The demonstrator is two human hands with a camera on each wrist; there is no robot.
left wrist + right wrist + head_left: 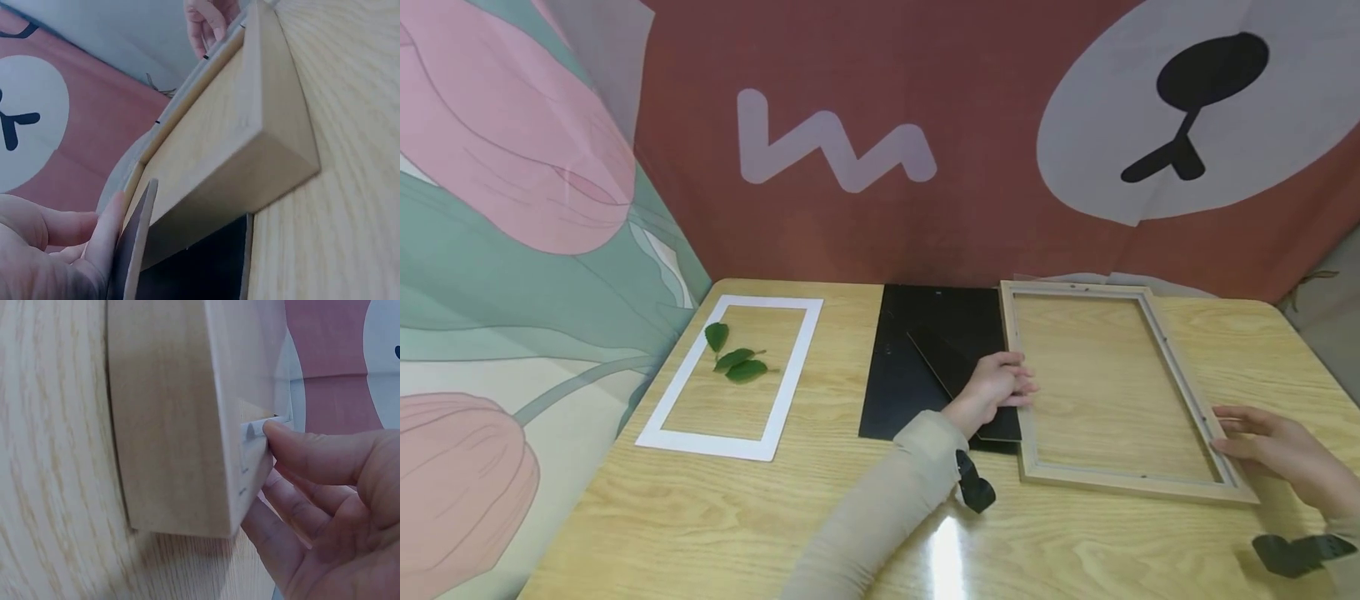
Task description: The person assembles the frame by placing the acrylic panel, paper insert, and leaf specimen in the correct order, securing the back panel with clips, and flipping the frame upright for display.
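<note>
A pale wooden picture frame [1180,367] lies on the table, its left side over a black backing board [887,358] with a fold-out stand leg [936,358]. My left hand [996,383] reaches across the board and holds the frame's left bar; the stand leg partly hides that grip in the left wrist view. On the opposite bar, my right hand [1273,446] pinches the frame, thumb on the upper face and fingers along the outer side. Small dark metal tabs [157,122] dot the frame's inner edge.
At the left lies a white rectangular mat [778,375] with several green leaves [745,371] in and over its opening. A patterned cloth backdrop [880,233] stands along the table's [662,517] back edge.
</note>
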